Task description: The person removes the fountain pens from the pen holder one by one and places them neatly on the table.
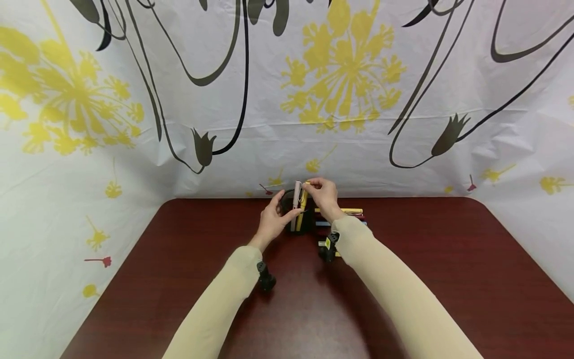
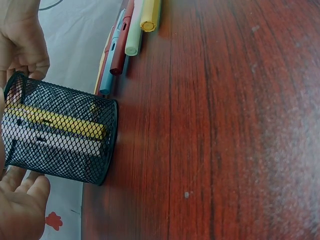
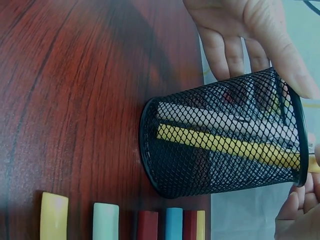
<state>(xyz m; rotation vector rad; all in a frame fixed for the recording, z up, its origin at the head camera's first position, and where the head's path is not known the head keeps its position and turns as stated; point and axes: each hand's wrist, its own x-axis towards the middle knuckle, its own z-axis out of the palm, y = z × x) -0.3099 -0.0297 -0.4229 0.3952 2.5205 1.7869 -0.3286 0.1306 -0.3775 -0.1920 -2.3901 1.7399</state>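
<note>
Left hand (image 1: 272,221) cups the black mesh cup (image 2: 60,135) near the worktop's far edge to steady it while the right hand (image 1: 324,198) pinches the yellow pen (image 3: 225,146), fingers closed on its top, standing it beside the pink pen (image 1: 296,199).

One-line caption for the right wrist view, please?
Right hand lowers a yellow pen into the black mesh cup held by the left hand.

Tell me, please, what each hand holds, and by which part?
The right hand pinches the yellow pen by its top end; the left hand grips the mesh pen cup near its rim.
</note>
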